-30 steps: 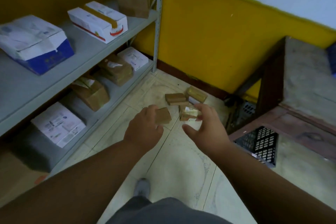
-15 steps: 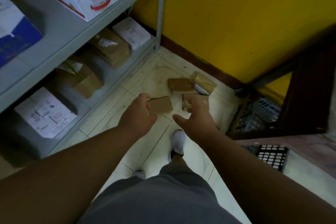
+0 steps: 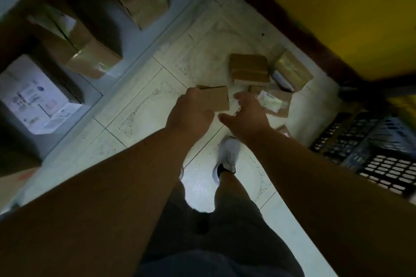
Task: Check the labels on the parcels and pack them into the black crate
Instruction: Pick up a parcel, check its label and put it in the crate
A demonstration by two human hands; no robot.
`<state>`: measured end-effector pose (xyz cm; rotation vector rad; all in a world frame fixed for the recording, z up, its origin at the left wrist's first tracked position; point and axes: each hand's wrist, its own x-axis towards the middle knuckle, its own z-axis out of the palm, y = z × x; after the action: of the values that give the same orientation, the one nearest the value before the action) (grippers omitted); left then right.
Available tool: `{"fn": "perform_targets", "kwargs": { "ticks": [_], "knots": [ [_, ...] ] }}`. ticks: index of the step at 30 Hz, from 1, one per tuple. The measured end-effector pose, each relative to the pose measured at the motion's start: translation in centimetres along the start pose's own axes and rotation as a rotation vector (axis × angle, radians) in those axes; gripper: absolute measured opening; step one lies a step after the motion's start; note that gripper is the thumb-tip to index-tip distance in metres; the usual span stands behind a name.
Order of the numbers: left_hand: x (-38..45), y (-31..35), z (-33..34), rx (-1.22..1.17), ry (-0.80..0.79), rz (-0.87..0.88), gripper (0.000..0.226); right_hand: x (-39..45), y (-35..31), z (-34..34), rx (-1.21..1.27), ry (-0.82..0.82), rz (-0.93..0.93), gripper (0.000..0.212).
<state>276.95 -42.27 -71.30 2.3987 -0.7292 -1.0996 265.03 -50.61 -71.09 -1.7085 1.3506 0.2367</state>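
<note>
My left hand (image 3: pixel 189 114) grips a small brown cardboard parcel (image 3: pixel 217 99) above the tiled floor. My right hand (image 3: pixel 246 117) is spread open beside it, holding nothing, just above a labelled brown parcel (image 3: pixel 275 102) lying on the floor. Behind them lie a stack of two brown parcels (image 3: pixel 248 69) and a tape-wrapped parcel (image 3: pixel 292 69) near the wall. The black crate (image 3: pixel 373 155) stands at the right, partly under a dark ledge; its inside is blurred.
A grey metal shelf (image 3: pixel 157 36) runs along the left, its bottom level holding brown boxes (image 3: pixel 90 51) and a white labelled box (image 3: pixel 38 101). A yellow wall (image 3: pixel 337 7) closes the far side. My white shoe (image 3: pixel 228 153) is on the tiles below my hands.
The view has tilted down and closer to the floor. Both hands have lowered toward the parcels on the floor; my left hand still holds its small parcel.
</note>
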Motion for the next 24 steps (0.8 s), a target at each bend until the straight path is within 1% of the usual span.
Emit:
{"fn": "perform_targets", "kwargs": {
  "ticks": [3, 6, 10, 14, 17, 19, 20, 22, 24],
  "knots": [
    [5.5, -3.4, 3.2, 0.081, -0.04, -0.006, 0.052, 5.3, 2.3, 4.7, 0.083, -0.044, 0.077, 0.069],
    [11.2, -7.7, 6.5, 0.176, -0.079, -0.024, 0.057, 10.6, 4.8, 9.4, 0.191, -0.061, 0.165, 0.065],
    [18.1, -12.9, 10.4, 0.261, -0.134, 0.029, 0.058, 17.5, 8.1, 15.8, 0.207, -0.087, 0.244, 0.058],
    [24.6, -18.6, 14.3, 0.378, -0.201, 0.052, 0.054, 23.1, 11.6, 22.9, 0.376, -0.094, 0.45, 0.052],
    [28.6, -22.4, 17.3, 0.507, -0.195, -0.03, 0.056, 26.4, 14.2, 27.1, 0.442, -0.148, 0.558, 0.049],
    [31.1, -23.4, 19.1, 0.567, -0.161, -0.093, 0.062, 28.8, 16.0, 28.7, 0.448, -0.12, 0.607, 0.046],
    [32.3, -23.7, 20.0, 0.578, -0.139, -0.091, 0.067, 29.9, 16.8, 29.2, 0.473, -0.103, 0.647, 0.047],
    [34.8, -23.9, 21.4, 0.592, -0.147, -0.035, 0.072, 31.6, 17.7, 29.5, 0.571, -0.115, 0.787, 0.058],
    [36.4, -23.7, 22.3, 0.624, -0.2, 0.031, 0.064, 32.8, 18.2, 29.6, 0.665, -0.165, 0.88, 0.071]
  ]
}}
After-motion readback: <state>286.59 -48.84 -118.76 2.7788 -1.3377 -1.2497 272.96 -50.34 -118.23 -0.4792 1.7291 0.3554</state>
